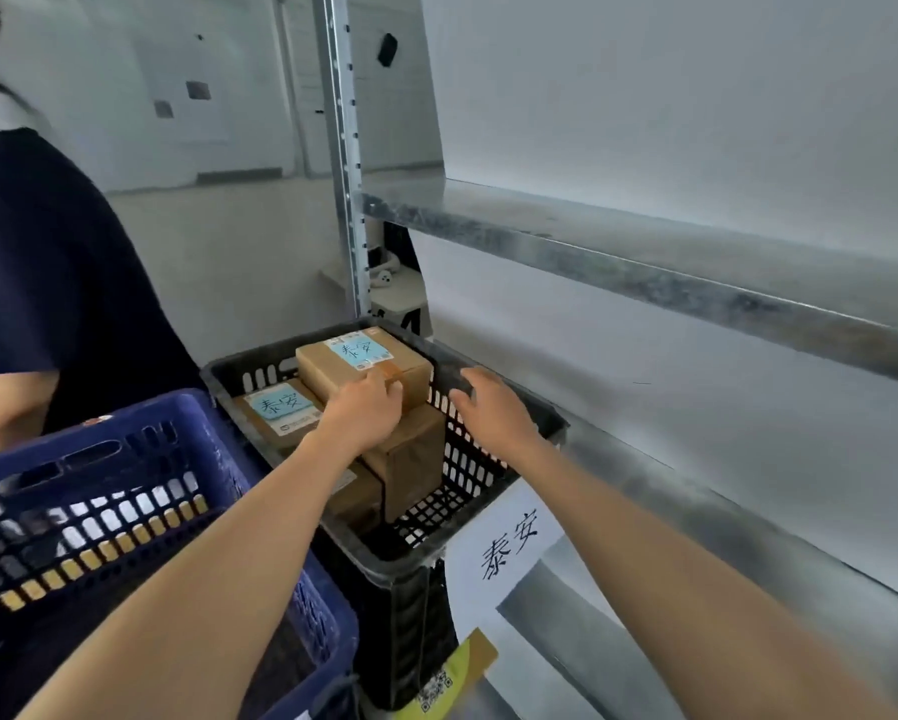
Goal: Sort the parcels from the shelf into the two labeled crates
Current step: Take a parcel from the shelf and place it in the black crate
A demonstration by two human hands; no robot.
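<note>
now left hand (pixel 366 407) fingers touching top parcel (pixel 363 363)

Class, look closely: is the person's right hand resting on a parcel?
No. The right hand hovers open over the black crate's rim, while only the left hand touches the top parcel.

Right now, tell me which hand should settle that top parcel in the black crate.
Left. The left hand already rests on the top parcel in the black crate; the right hand hovers open over the crate's rim, touching no parcel.
</note>
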